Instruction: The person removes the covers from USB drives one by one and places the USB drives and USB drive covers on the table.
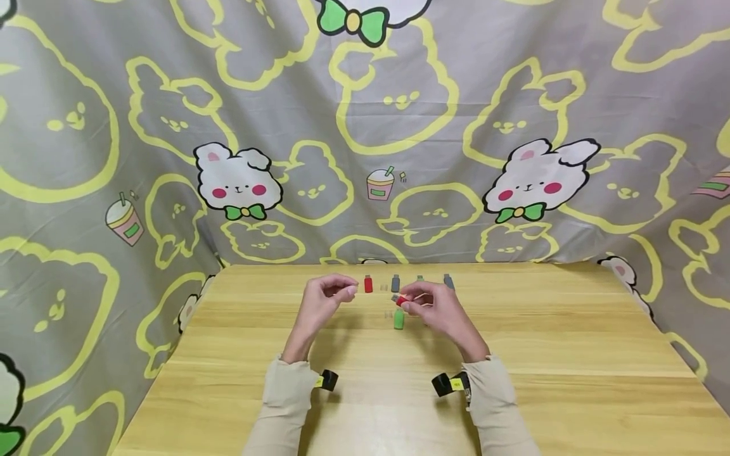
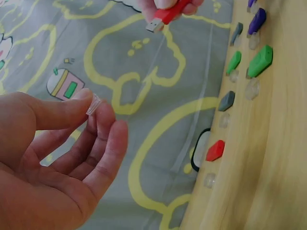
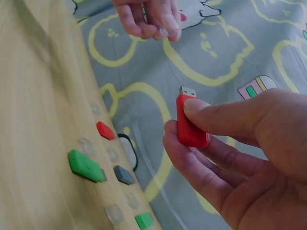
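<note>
Between thumb and forefinger, my left hand (image 1: 326,304) pinches a small clear plastic cap (image 2: 94,105). My right hand (image 1: 438,307) holds a red USB flash drive (image 3: 191,123) by its body, its bare metal plug pointing away from the palm. Both hands are raised above the table, apart from each other. Below and between them lies a green flash drive (image 1: 398,319), with clear caps (image 2: 252,89) beside it. Farther back, a row holds another red drive (image 1: 368,284), a grey drive (image 1: 396,283) and a second green drive (image 3: 144,220).
Another grey drive (image 1: 448,280) ends the row, partly behind my right hand. A purple drive (image 2: 257,21) shows in the left wrist view. The wooden table (image 1: 228,361) meets a patterned grey curtain (image 1: 365,126) at its back edge. Black wrist cameras (image 1: 329,380) sit on both sleeves.
</note>
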A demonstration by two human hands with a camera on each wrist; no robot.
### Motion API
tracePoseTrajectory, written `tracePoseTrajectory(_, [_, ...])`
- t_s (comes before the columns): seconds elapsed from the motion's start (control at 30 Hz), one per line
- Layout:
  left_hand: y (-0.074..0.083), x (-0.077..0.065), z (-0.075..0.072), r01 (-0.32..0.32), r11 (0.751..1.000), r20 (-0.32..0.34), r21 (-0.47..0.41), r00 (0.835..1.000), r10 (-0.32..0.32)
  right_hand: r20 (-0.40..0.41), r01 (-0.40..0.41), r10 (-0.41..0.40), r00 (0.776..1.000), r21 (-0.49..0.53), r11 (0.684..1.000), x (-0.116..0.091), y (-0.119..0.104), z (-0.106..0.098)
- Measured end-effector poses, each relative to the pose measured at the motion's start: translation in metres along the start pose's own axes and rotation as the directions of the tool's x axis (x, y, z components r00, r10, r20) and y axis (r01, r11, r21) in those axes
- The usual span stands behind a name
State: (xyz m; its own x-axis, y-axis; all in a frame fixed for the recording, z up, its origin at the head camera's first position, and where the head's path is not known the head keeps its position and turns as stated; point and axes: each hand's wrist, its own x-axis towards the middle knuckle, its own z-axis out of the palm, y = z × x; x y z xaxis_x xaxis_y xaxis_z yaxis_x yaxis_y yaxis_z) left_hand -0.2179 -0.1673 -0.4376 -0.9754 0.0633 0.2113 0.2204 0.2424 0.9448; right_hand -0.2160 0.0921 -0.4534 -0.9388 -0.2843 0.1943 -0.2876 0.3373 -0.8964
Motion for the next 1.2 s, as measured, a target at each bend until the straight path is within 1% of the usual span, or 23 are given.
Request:
tracePoseTrajectory(0.07, [-0.001,0.001,-0.001,0.006,1.0,0.031,0.01,1.0,-0.007,0.004,0.013,-0.013,1.0,-0.018,1.0,0.001,0.001,0.002])
tracePoseTrajectory(0.17, [-0.002,0.002,-0.004,0.031,0.999,0.042,0.024,0.999,-0.032,-0.004,0.019,-0.02,1.0,-0.035,0.999,0.003,0.002,0.009])
tracePoseTrajectory(0.3, [-0.004,0.003,-0.006,0.039,0.998,0.033,0.045,0.999,-0.041,-0.017,0.013,-0.014,1.0,-0.051,0.999,0.007,0.003,0.019])
tracePoseTrajectory(0.43, [-0.008,0.004,-0.008,0.035,0.998,0.037,0.056,0.999,-0.038,-0.039,-0.027,0.024,0.999,-0.073,0.997,0.011,0.003,0.032])
tracePoseTrajectory(0.5, [-0.01,0.004,-0.01,0.048,0.997,0.035,0.053,0.998,-0.05,-0.054,-0.048,0.044,0.998,-0.069,0.996,0.015,0.002,0.039])
tracePoseTrajectory(0.63, [-0.016,0.004,-0.012,0.069,0.996,0.014,0.047,0.997,-0.07,-0.084,-0.061,0.056,0.995,-0.06,0.996,0.025,-0.002,0.052])
tracePoseTrajectory(0.73, [-0.019,0.005,-0.014,0.078,0.995,0.004,0.055,0.997,-0.079,-0.118,-0.059,0.048,0.992,-0.099,0.993,0.032,-0.003,0.061])
tracePoseTrajectory(0.77, [-0.02,0.005,-0.014,0.082,0.995,0.001,0.062,0.997,-0.082,-0.126,-0.071,0.057,0.99,-0.114,0.991,0.034,-0.004,0.064])
tracePoseTrajectory(0.83, [-0.021,0.005,-0.015,0.091,0.993,-0.003,0.075,0.996,-0.091,-0.137,-0.102,0.08,0.987,-0.155,0.983,0.037,-0.005,0.068])
tracePoseTrajectory(0.9, [-0.021,0.005,-0.015,0.103,0.991,-0.009,0.081,0.995,-0.102,-0.136,-0.145,0.121,0.983,-0.186,0.972,0.04,-0.006,0.071])
tracePoseTrajectory(0.97, [-0.022,0.004,-0.015,0.107,0.991,-0.014,0.086,0.994,-0.106,-0.135,-0.193,0.167,0.977,-0.214,0.957,0.044,-0.005,0.075])
tracePoseTrajectory(1.03, [-0.021,0.004,-0.015,0.108,0.99,-0.016,0.093,0.994,-0.107,-0.139,-0.226,0.197,0.971,-0.245,0.943,0.046,-0.004,0.079])
tracePoseTrajectory(1.1, [-0.02,0.004,-0.014,0.112,0.988,-0.009,0.107,0.994,-0.112,-0.149,-0.239,0.203,0.968,-0.291,0.926,0.049,-0.003,0.083])
tracePoseTrajectory(1.2, [-0.017,0.005,-0.013,0.124,0.984,0.0,0.124,0.992,-0.125,-0.166,-0.232,0.183,0.969,-0.36,0.904,0.05,-0.002,0.088])
